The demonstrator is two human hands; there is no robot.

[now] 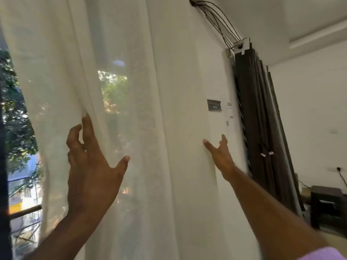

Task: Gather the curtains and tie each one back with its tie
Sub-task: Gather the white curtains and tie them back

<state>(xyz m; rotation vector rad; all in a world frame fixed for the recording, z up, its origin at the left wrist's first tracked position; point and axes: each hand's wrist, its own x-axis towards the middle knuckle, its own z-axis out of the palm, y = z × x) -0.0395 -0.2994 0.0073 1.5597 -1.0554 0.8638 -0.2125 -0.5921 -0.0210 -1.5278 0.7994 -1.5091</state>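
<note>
Straight ahead of you hangs the sheer white curtain, falling in long folds across the left and middle of your view, with daylight and green trees showing through and past its left edge. Your left hand is raised against the cloth near that edge, palm toward it, thumb spread wide and fingers bent like a claw; the longest fingertip touches a fold, but nothing is plainly gripped. Your right hand reaches further out, well apart from the left, fingers and thumb splayed and released at the curtain's right side, where the fabric meets a tall white panel; whether it touches cloth or panel I cannot tell. On that panel sit a small dark plate and some pale stickers. Just beside it on the right stands a stack of dark vertical slats, and black cables run down to the top of them. Low on the left, a dark railing bar crosses behind the curtain. At the far right a dark cabinet stands by the wall under a socket with a plug in it. A lilac sleeve shows at the bottom right corner.
</note>
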